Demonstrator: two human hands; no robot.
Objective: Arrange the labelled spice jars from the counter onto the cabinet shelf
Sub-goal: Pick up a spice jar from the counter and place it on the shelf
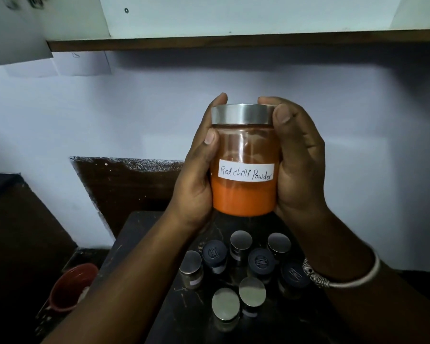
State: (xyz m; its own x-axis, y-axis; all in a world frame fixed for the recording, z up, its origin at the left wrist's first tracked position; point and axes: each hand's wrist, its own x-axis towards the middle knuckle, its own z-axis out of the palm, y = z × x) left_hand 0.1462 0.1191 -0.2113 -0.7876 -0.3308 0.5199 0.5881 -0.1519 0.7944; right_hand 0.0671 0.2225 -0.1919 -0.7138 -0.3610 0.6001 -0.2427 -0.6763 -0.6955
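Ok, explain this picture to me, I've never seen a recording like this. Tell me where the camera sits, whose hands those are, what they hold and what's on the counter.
There is no machine here. A person works with bare hands, and the single picture comes from a camera worn on their head, looking forward and down.

The left hand and right hand grip a glass jar from both sides, up in front of the wall. It has a silver lid, orange powder inside and a handwritten label reading "Red chilli Powder".

Below, on the dark counter, stand eight smaller jars, five with silver lids and three with dark ones. A red cup sits at the lower left, beside the counter. The shelf runs across the top.
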